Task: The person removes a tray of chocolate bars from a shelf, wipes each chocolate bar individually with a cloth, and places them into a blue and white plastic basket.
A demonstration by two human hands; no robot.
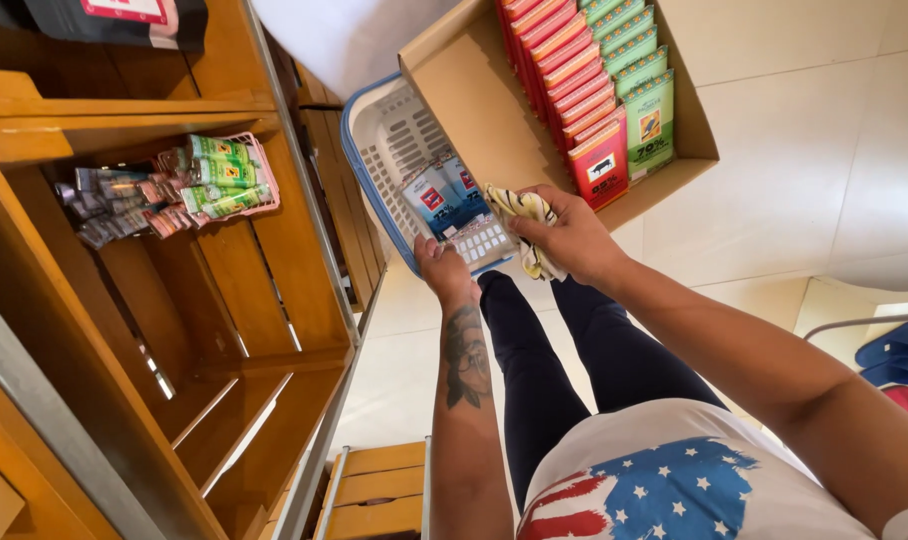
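Observation:
My left hand (442,268) grips the near rim of a white plastic basket with a blue rim (374,150). Two flat blue packets (444,196) lie inside the basket. My right hand (570,235) holds a crumpled yellow-and-white cloth (522,208) against the basket's edge, next to an open cardboard box (474,90). Rows of red bars (574,80) and green bars (639,75) stand packed upright in that box.
A wooden crate shelf (264,300) stands on the left, holding a small pink basket (259,170) of green, pink and grey packets. A white tiled floor (804,150) lies below. Blue and red objects (899,360) sit at the right edge.

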